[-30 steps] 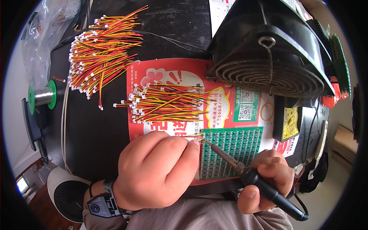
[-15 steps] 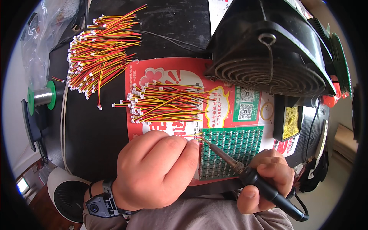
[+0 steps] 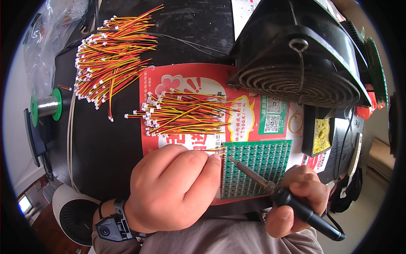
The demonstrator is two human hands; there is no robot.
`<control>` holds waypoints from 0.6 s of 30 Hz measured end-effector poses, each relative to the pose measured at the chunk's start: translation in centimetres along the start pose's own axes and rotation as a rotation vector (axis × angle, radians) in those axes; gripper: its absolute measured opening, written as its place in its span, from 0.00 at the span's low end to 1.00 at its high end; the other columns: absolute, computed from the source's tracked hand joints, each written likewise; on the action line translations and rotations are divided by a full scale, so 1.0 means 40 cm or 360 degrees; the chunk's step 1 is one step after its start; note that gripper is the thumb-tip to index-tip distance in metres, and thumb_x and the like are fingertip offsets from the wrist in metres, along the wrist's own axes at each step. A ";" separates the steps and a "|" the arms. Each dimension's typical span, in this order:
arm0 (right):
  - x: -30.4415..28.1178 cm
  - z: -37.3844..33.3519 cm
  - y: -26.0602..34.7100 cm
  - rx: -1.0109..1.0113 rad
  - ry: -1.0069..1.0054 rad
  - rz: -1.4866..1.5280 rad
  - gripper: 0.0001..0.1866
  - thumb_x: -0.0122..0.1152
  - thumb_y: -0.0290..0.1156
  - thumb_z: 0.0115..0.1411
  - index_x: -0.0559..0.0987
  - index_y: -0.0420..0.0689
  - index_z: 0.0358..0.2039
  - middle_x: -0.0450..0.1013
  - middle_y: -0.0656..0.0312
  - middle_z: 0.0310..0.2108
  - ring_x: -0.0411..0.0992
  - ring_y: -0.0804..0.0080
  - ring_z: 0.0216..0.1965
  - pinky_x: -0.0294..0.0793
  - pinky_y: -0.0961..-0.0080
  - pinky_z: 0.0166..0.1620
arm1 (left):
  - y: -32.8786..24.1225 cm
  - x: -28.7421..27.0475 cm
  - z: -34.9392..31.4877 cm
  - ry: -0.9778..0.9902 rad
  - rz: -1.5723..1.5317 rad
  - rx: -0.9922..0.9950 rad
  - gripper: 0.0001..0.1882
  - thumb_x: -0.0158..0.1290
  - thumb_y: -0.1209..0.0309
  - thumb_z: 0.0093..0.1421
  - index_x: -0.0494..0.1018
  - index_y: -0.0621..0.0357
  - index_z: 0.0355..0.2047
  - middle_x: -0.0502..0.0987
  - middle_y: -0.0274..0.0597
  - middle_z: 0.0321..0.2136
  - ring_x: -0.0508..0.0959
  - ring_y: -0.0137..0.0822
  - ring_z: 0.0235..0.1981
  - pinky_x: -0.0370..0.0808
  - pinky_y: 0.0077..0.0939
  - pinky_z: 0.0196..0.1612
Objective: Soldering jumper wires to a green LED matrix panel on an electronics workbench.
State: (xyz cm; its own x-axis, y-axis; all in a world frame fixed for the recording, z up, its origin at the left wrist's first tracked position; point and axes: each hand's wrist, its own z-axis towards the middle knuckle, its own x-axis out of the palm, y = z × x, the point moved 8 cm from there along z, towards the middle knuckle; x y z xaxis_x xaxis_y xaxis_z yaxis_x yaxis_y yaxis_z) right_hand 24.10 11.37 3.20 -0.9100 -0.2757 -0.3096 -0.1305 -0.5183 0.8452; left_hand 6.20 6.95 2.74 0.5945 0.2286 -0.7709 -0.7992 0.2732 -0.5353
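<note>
My left hand is closed, thumb and forefinger pinching a thin wire lead whose ends lie at the left edge of a green circuit board panel. The rest of that lead is hidden under the hand. In my right hand is a black soldering iron, its metal tip over the board's left columns, a little right of the wire ends. A pile of red, black and yellow leads with white connectors lies just beyond the board.
A larger lead bundle lies at the far left, beside a solder spool. A black fan-like housing stands at the far right, with a yellow sponge in a holder below it. Red printed paper lies under the board.
The soldering iron's tip has shifted slightly right and down, off the wire ends, as my right hand moved the same way. My left hand stays nearly in place.
</note>
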 end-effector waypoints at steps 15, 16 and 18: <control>0.006 0.008 0.000 0.0009 0.0037 -0.0026 0.22 0.73 0.35 0.48 0.71 0.36 0.35 0.67 0.60 0.17 0.67 0.70 0.16 0.66 0.75 0.20 | 0.005 0.005 0.000 -0.0032 -0.0001 0.0006 0.10 0.61 0.84 0.42 0.79 0.67 0.28 0.75 0.44 0.25 0.76 0.41 0.22 0.74 0.31 0.24; 0.006 0.009 0.000 0.0005 0.0045 -0.0024 0.22 0.73 0.35 0.48 0.71 0.36 0.35 0.67 0.60 0.17 0.67 0.71 0.16 0.66 0.75 0.20 | 0.005 0.004 -0.001 -0.0035 -0.0006 0.0005 0.10 0.61 0.84 0.42 0.79 0.67 0.28 0.75 0.43 0.25 0.75 0.41 0.22 0.74 0.30 0.23; 0.008 0.012 0.003 -0.0001 0.0058 -0.0017 0.22 0.73 0.35 0.48 0.71 0.36 0.35 0.67 0.60 0.17 0.67 0.71 0.16 0.66 0.75 0.20 | 0.001 -0.003 -0.005 -0.0045 -0.0012 -0.0001 0.10 0.61 0.84 0.42 0.80 0.67 0.28 0.75 0.43 0.24 0.75 0.40 0.21 0.74 0.30 0.23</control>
State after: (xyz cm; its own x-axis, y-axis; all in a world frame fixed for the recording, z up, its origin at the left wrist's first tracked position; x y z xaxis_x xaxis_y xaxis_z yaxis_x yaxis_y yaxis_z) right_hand 23.60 11.60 3.42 -0.8938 -0.2993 -0.3340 -0.1397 -0.5219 0.8415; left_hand 6.08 6.76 2.73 0.6030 0.2527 -0.7567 -0.7946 0.2747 -0.5415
